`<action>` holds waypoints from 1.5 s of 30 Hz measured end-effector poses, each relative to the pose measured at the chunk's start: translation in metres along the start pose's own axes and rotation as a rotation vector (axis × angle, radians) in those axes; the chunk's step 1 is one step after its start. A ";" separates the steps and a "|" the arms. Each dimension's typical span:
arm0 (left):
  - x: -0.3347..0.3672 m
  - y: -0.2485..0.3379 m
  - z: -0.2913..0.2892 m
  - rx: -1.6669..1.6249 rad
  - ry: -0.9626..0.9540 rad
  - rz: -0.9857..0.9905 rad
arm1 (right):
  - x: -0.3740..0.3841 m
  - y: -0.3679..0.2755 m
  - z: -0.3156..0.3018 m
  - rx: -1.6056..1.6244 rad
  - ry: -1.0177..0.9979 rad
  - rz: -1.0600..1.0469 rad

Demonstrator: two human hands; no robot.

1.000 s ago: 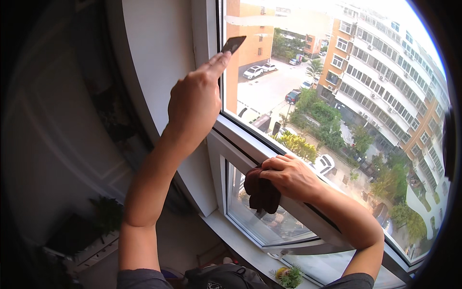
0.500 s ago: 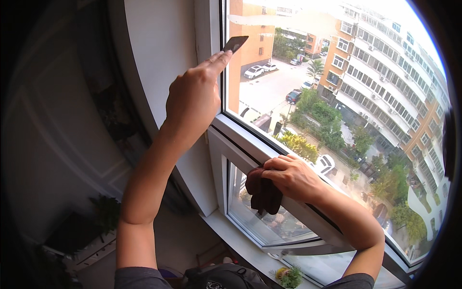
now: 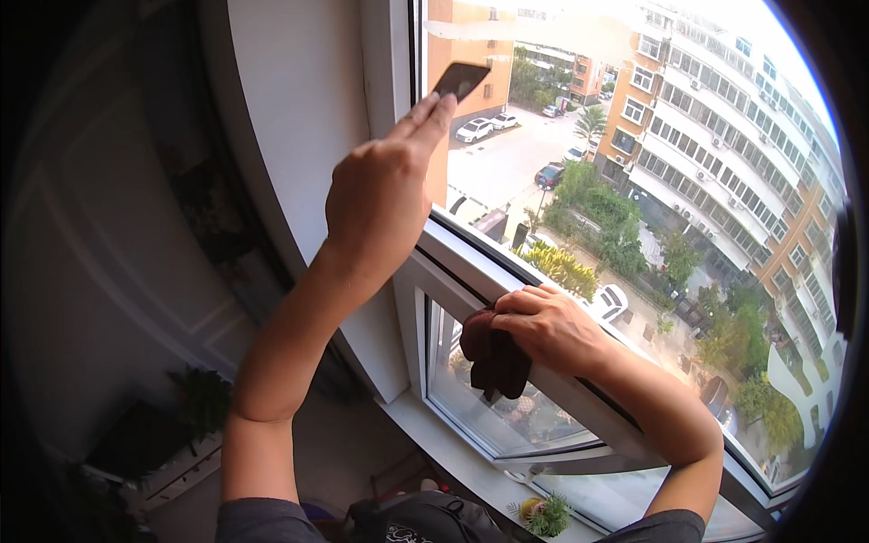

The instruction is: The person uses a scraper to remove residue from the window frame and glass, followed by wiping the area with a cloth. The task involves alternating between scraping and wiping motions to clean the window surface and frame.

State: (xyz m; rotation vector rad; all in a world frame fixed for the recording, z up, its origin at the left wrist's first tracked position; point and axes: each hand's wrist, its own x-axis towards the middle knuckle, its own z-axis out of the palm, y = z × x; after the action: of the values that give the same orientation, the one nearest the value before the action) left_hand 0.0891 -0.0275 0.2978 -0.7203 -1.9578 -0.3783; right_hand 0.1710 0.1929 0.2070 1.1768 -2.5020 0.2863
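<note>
The thin dark scraper (image 3: 463, 81) looks smooth with a dull sheen — metal or plastic, hard to tell. The bunched brown rag (image 3: 500, 362) is matt, soft-looking cloth. The window rail (image 3: 482, 271) is smooth and white with a slight gloss; the upper pane (image 3: 507, 172) is clear, glossy glass — marked by a whitish, filmy streak (image 3: 480, 31). The wall (image 3: 303, 136) beside it looks matt, the dark sleeve (image 3: 264, 521) plain matt cloth.

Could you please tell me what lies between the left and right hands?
The head view shows white window frame between the left hand and right hand.
</note>
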 end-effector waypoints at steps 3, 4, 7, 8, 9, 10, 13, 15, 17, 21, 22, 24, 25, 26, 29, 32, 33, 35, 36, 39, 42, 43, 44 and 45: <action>-0.011 0.000 0.002 0.010 -0.052 0.006 | -0.003 0.000 0.002 -0.004 -0.010 0.018; -0.008 0.001 0.000 -0.016 -0.026 0.010 | -0.002 0.001 0.003 -0.001 0.003 0.014; 0.006 -0.003 -0.003 -0.013 0.053 0.042 | 0.003 0.000 0.005 0.011 0.026 0.002; 0.004 -0.003 -0.003 -0.011 0.045 0.043 | 0.003 0.000 0.005 0.013 0.028 0.000; 0.000 -0.001 -0.001 -0.008 0.006 0.034 | 0.002 0.001 0.004 0.008 0.034 0.000; -0.007 0.002 -0.001 -0.006 -0.033 0.024 | 0.001 0.000 0.005 -0.001 0.038 -0.001; -0.009 0.004 -0.003 -0.006 -0.038 0.019 | 0.003 -0.002 0.005 0.005 0.029 0.005; 0.007 0.001 -0.007 -0.050 0.011 0.010 | 0.003 0.000 0.005 0.010 0.035 -0.003; 0.002 -0.002 -0.003 -0.048 -0.008 0.047 | 0.001 0.001 0.006 0.016 0.030 -0.002; -0.013 -0.003 0.001 0.011 -0.014 0.117 | 0.003 -0.001 0.003 0.014 0.015 0.011; -0.008 -0.002 0.001 0.000 0.017 0.123 | 0.004 -0.002 0.004 0.014 0.015 0.011; 0.006 0.004 -0.009 -0.006 0.042 0.090 | 0.004 -0.002 0.004 0.021 0.019 0.009; 0.005 0.004 -0.005 -0.008 0.046 0.094 | 0.004 0.000 0.004 0.027 0.024 0.005; 0.001 0.003 0.000 -0.011 0.049 0.097 | 0.004 0.001 0.004 0.033 0.029 0.002; -0.010 0.003 0.001 0.014 -0.023 0.080 | 0.003 0.001 0.005 -0.006 0.037 -0.006; -0.003 0.001 0.000 -0.071 -0.007 0.043 | 0.006 0.000 0.005 -0.011 0.046 -0.007; 0.000 0.001 0.000 -0.071 0.002 0.046 | 0.005 0.000 0.005 -0.005 0.039 -0.006; 0.002 0.001 -0.002 -0.070 0.022 0.052 | 0.005 -0.001 0.005 0.012 0.043 -0.005; 0.000 0.003 -0.001 -0.055 0.002 0.044 | 0.006 0.000 0.003 0.015 0.050 -0.008; -0.019 0.000 0.004 0.017 -0.027 0.097 | 0.006 -0.001 0.005 -0.003 0.044 -0.002; 0.001 0.000 0.000 -0.024 0.041 0.084 | 0.006 -0.001 0.005 -0.004 0.031 -0.009; 0.007 0.000 -0.002 -0.055 0.080 0.078 | 0.005 0.000 0.005 -0.003 0.033 -0.012; 0.005 -0.001 -0.003 -0.038 0.040 0.078 | 0.005 0.002 0.006 -0.002 0.036 -0.014; 0.005 -0.001 -0.003 -0.030 0.041 0.082 | 0.005 0.002 0.006 0.000 0.045 -0.020</action>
State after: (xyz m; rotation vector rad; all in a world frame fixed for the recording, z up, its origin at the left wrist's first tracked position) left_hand 0.0886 -0.0282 0.3036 -0.8035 -1.8812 -0.3701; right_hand 0.1647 0.1885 0.2035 1.1816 -2.4507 0.3041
